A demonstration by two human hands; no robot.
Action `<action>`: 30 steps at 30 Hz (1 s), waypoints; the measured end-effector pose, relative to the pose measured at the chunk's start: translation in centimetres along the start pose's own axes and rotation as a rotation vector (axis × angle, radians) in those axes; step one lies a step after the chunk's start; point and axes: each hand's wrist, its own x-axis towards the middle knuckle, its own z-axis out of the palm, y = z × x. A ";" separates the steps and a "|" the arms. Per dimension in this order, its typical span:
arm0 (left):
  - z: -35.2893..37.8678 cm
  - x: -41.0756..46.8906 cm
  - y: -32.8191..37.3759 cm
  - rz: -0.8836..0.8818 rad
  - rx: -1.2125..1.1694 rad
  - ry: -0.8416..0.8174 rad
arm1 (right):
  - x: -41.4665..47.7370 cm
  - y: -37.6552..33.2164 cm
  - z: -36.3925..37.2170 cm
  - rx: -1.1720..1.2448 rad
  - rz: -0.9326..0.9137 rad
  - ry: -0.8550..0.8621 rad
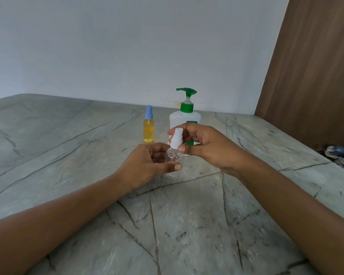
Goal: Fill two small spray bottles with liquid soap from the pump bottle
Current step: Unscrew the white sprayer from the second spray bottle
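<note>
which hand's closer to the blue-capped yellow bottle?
Left. The left hand sits just in front of the blue-capped bottle; the right hand is off to its right, pinching the white cap.

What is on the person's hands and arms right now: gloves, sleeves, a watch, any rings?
Nothing worn that the head view shows. The left hand and right hand are bare, without gloves, and no rings are visible. The left forearm and right forearm are bare to the frame's edge: no sleeve cuffs, watch or bands. Fingernails look short and unpainted.
</note>
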 end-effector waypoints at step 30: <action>0.0 0.0 0.0 0.003 0.065 0.019 | 0.2 -0.5 0.8 -0.247 -0.058 0.206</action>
